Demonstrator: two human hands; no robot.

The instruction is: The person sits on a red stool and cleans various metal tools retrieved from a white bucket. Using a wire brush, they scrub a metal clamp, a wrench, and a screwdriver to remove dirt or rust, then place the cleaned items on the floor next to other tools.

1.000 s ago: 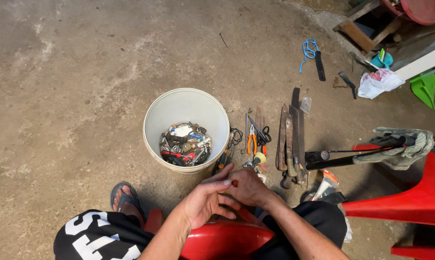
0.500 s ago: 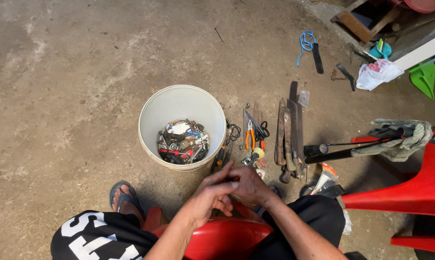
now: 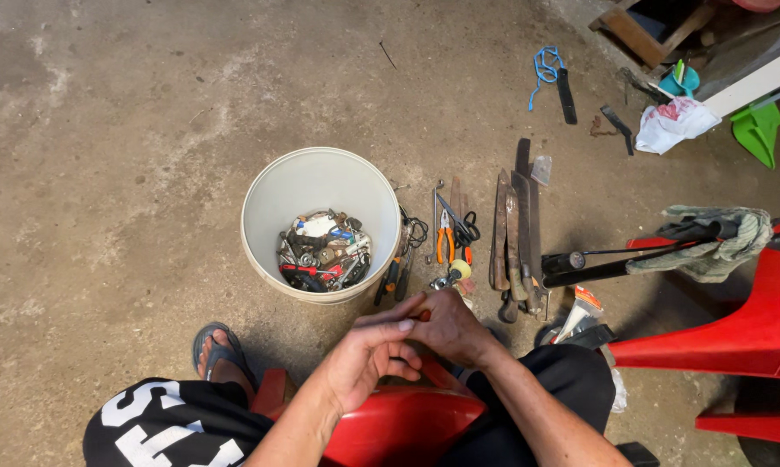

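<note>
Head view: I look down on my two hands joined over the near edge of the concrete floor [image 3: 130, 138], above the red seat [image 3: 398, 428] I sit on. My left hand [image 3: 364, 363] and right hand [image 3: 446, 329] press together, and between their fingers [image 3: 403, 327] shows a small red-orange piece [image 3: 422, 316], only its tip visible. Both sets of fingers are clenched around it, the left from the near side, the right cupped from the far side; what the piece is I cannot tell, as most of it is hidden.

By its size I judge it light and stiff, likely smooth and easy to let slip, so a pinch close to the exposed tip with the other hand steadying the hidden end seems the surest hold.

Just beyond the hands stands a white bucket [image 3: 260, 203] with a jumble of small metal parts [image 3: 323, 251] in its bottom. Beside it on the floor lie orange-handled pliers [image 3: 444, 245], black scissors [image 3: 465, 227] and a row of long dark blades [image 3: 515, 233]. Toward the far right corner lie a blue cord [image 3: 541, 69] and a white bag [image 3: 671, 123]. A rag [image 3: 718, 246] hangs on a black bar at the right, over red plastic furniture [image 3: 744, 333]. My sandalled foot [image 3: 219, 356] rests near the bucket.
</note>
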